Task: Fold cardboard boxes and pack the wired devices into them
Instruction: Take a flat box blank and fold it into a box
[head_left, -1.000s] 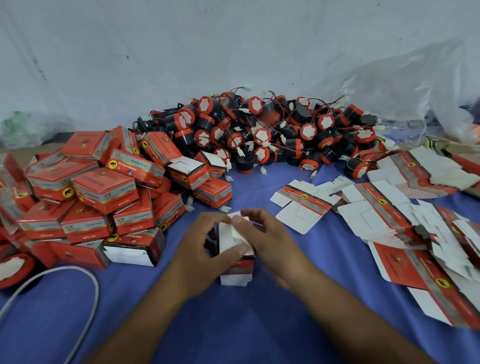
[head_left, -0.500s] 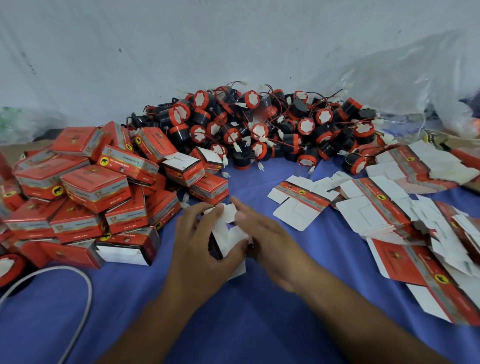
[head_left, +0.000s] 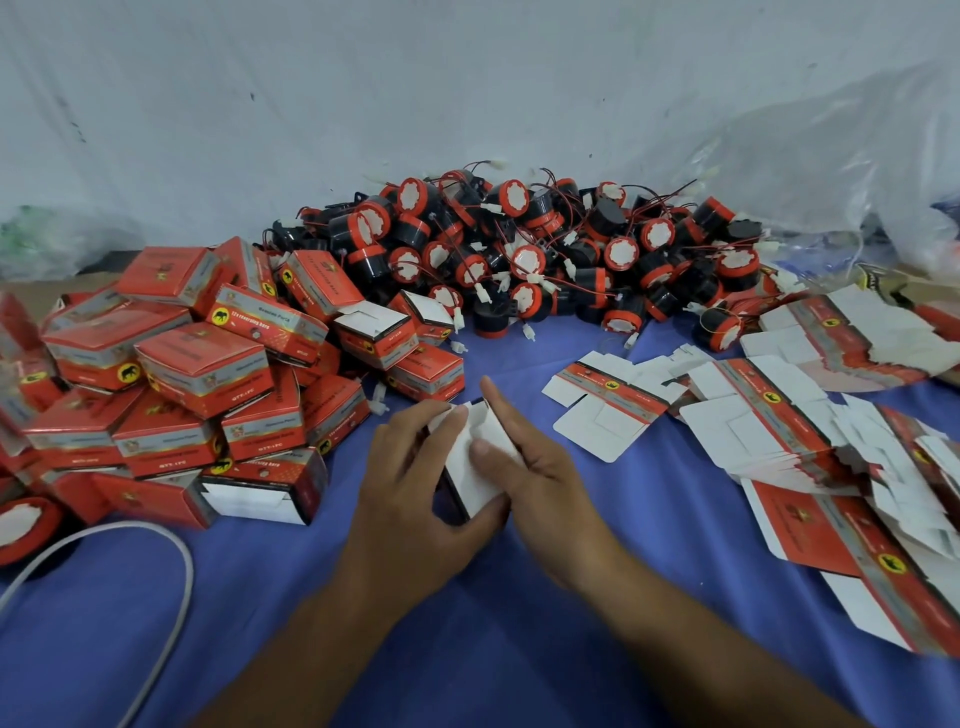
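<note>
Nearest you, at the left, a white cable (head_left: 130, 526) curves over the blue surface (head_left: 467, 649). Just beyond, in the middle, your left hand (head_left: 410, 488) and right hand (head_left: 535, 467) share one small box (head_left: 470, 470), its white flap facing up. Your left grip is clamped round its left side, thumb at the near edge. Your right grip pinches it, thumb on the flap and forefinger straight along the right side. Whether a device sits inside, I cannot tell. To its left, folded boxes (head_left: 202, 374) lie heaped; to its right, flat blanks (head_left: 779, 431) lie fanned. Farthest off, the wired devices (head_left: 519, 254) pile up against the white wall (head_left: 363, 104).
</note>
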